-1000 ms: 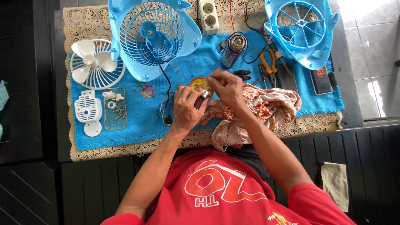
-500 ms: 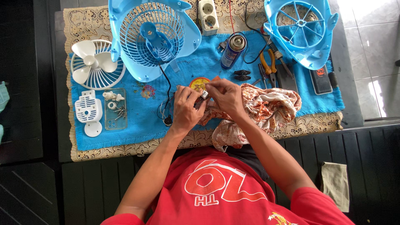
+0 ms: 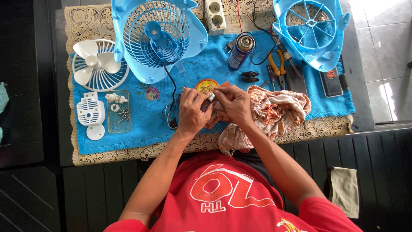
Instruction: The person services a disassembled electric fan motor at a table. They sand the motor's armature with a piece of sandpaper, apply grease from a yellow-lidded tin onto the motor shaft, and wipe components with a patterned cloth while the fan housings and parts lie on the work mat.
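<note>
Holding a small metal part between both hands, just above the blue cloth at the middle of the tabletop. Your left hand is curled shut around it from below; your right hand pinches it from the other side, fingertips meeting the left's. The part is mostly hidden by fingers; what it is exactly cannot be told.

Notes for doing this well:
- Keep both wrists low and braced near the cloth so the pinch stays steady.
- Mind the thin black wire that runs from the blue fan housing toward your hands; leave it slack, don't tug.
- Work over the cloth, not the patterned rag, so anything dropped is easy to find.
- Loose screws sit in the clear tray to the left; keep them there.
</note>
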